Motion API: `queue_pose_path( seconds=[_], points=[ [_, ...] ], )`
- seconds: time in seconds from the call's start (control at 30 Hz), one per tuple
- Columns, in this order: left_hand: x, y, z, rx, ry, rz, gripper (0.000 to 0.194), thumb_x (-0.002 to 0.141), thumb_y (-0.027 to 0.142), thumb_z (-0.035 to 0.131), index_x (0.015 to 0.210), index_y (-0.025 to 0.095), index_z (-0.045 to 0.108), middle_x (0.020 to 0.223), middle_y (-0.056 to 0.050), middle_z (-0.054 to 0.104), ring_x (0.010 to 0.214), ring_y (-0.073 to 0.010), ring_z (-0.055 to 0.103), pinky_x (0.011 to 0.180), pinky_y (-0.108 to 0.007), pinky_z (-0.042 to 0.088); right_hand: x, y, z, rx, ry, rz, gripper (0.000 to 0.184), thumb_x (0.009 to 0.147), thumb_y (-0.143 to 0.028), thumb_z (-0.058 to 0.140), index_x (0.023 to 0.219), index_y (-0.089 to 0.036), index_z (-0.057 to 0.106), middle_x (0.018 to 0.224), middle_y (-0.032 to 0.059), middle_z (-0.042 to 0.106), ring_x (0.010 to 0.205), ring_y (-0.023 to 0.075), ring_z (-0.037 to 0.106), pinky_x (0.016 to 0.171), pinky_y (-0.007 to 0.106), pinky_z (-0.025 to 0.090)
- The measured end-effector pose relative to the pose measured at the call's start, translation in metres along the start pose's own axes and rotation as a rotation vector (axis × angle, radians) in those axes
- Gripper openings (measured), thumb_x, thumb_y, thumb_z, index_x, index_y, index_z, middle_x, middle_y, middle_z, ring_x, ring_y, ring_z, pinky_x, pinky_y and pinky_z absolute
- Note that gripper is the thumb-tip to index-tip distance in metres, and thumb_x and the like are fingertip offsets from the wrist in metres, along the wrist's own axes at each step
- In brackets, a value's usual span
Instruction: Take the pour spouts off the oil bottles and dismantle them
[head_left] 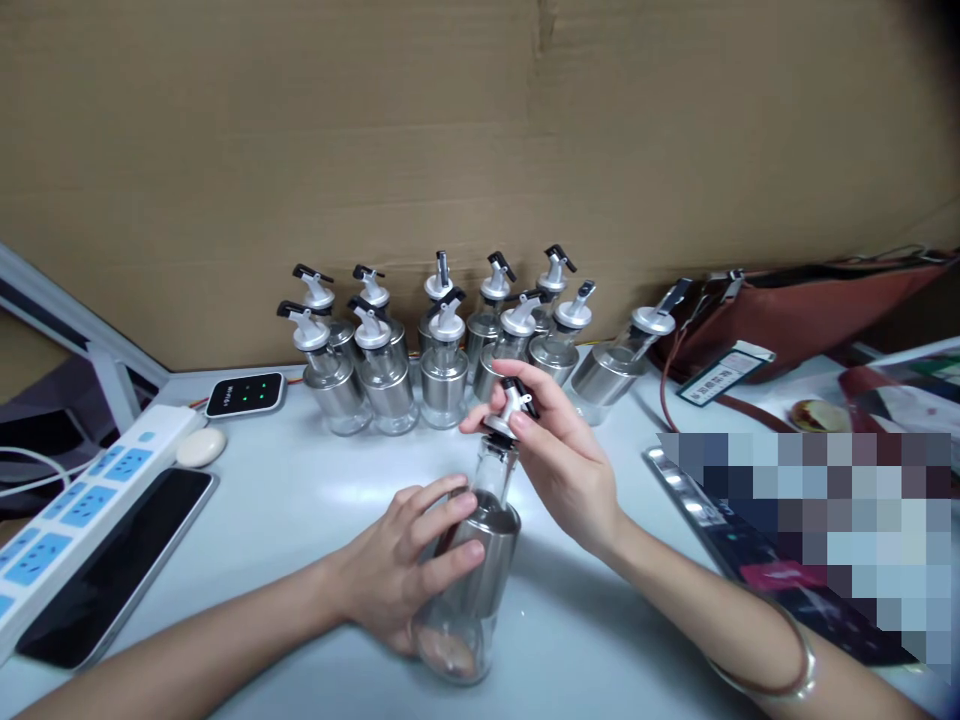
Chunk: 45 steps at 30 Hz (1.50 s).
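Left hand (396, 568) cups a bottle (495, 565), right hand (574, 472) pinches spout (514, 404), room before phone's edge (154, 566).

Twelve bottles (495, 555), one left hand (390, 565), one right hand (574, 475), one power strip (94, 510), one brown handbag (825, 300)

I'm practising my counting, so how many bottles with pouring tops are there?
12: one held bottle between the left hand and right hand; six front-row bottles beyond it; five back-row bottles behind those, partly covered. More may be hidden.
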<state>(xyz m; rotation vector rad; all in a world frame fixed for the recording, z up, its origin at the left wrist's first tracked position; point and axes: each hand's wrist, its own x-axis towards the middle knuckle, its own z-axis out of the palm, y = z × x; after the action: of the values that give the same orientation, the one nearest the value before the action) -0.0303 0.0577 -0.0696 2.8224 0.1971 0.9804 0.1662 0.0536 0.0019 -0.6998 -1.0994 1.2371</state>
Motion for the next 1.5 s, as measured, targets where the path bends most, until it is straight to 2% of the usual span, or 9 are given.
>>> queue_pose_path(
  seconds=[0.17,0.33,0.5,0.87,1.0,1.1,1.3,1.4,1.5],
  points=[
    [0.003,0.001,0.001,0.016,0.044,0.063,0.095,0.072,0.060,0.060,0.144,0.017,0.015,0.128,-0.018,0.043,0.132,-0.0355,0.031,0.100,-0.042,0.036,-0.007,0.006,0.004,0.011,0.035,-0.034,0.025,0.087,-0.025,0.051,0.112,-0.029,0.055,0.091,-0.0013,0.047,0.081,0.0151,0.061,0.080,0.033,0.044],
    [0.007,0.002,0.001,0.049,0.055,0.075,0.104,0.071,0.065,0.058,0.148,0.017,0.006,0.130,-0.017,0.039,0.131,-0.0341,0.030,0.101,-0.040,0.033,-0.013,0.014,0.006,0.000,0.082,-0.101,0.026,0.089,-0.026,0.050,0.114,-0.031,0.054,0.090,-0.0016,0.046,0.081,0.0146,0.060,0.080,0.032,0.042],
    [0.006,0.003,0.001,0.045,0.004,0.040,0.097,0.079,0.065,0.050,0.148,0.017,0.003,0.138,-0.019,0.026,0.130,-0.0353,0.030,0.097,-0.041,0.033,-0.014,0.023,0.007,-0.005,0.094,-0.090,0.025,0.088,-0.025,0.051,0.113,-0.031,0.054,0.088,-0.0020,0.045,0.079,0.0146,0.060,0.079,0.033,0.043],
    [0.004,0.001,-0.001,0.050,-0.035,0.044,0.104,0.076,0.072,0.048,0.148,0.018,-0.002,0.135,-0.021,0.033,0.130,-0.0364,0.031,0.091,-0.040,0.033,-0.016,0.030,0.005,-0.017,0.092,-0.100,0.024,0.091,-0.028,0.048,0.114,-0.032,0.050,0.086,-0.0030,0.043,0.074,0.0122,0.059,0.075,0.031,0.047],
    [0.005,0.000,0.001,0.101,0.009,0.071,0.094,0.082,0.065,0.048,0.148,0.021,-0.002,0.136,-0.018,0.035,0.134,-0.0338,0.026,0.095,-0.039,0.031,-0.020,0.012,0.007,-0.263,-0.016,-0.175,0.040,0.087,-0.023,0.056,0.124,-0.035,0.043,0.090,-0.0013,0.040,0.078,0.0139,0.056,0.070,0.031,0.050],
    [0.005,-0.002,0.003,0.129,0.004,0.040,0.082,0.089,0.055,0.045,0.148,0.025,-0.003,0.139,-0.016,0.033,0.137,-0.0329,0.021,0.098,-0.042,0.030,-0.024,-0.005,0.003,-0.548,-0.024,-0.259,0.048,0.088,-0.019,0.055,0.129,-0.036,0.038,0.092,0.0005,0.041,0.080,0.0160,0.055,0.071,0.033,0.050],
    [0.006,-0.002,0.003,0.121,-0.019,-0.051,0.068,0.093,0.032,0.044,0.147,0.016,0.005,0.137,-0.020,0.034,0.137,-0.0283,0.022,0.103,-0.043,0.031,-0.027,-0.029,-0.032,-0.984,0.030,-0.384,0.053,0.088,-0.022,0.054,0.136,-0.029,0.034,0.093,0.0043,0.046,0.078,0.0203,0.056,0.065,0.037,0.050],
    [0.006,-0.001,0.003,0.123,-0.018,-0.069,0.063,0.091,0.026,0.046,0.144,0.015,0.014,0.135,-0.020,0.035,0.136,-0.0280,0.025,0.103,-0.043,0.033,-0.028,-0.033,-0.048,-1.078,0.090,-0.485,0.061,0.086,-0.019,0.056,0.139,-0.030,0.031,0.094,0.0046,0.049,0.080,0.0212,0.059,0.066,0.038,0.052],
    [0.005,-0.001,0.003,0.128,-0.031,-0.089,0.060,0.089,0.022,0.047,0.141,0.015,0.019,0.134,-0.020,0.036,0.134,-0.0286,0.027,0.102,-0.045,0.035,-0.029,-0.029,-0.056,-1.035,0.136,-0.631,0.072,0.083,-0.013,0.059,0.142,-0.036,0.024,0.105,0.0057,0.054,0.098,0.0237,0.061,0.075,0.039,0.055]
  ],
)
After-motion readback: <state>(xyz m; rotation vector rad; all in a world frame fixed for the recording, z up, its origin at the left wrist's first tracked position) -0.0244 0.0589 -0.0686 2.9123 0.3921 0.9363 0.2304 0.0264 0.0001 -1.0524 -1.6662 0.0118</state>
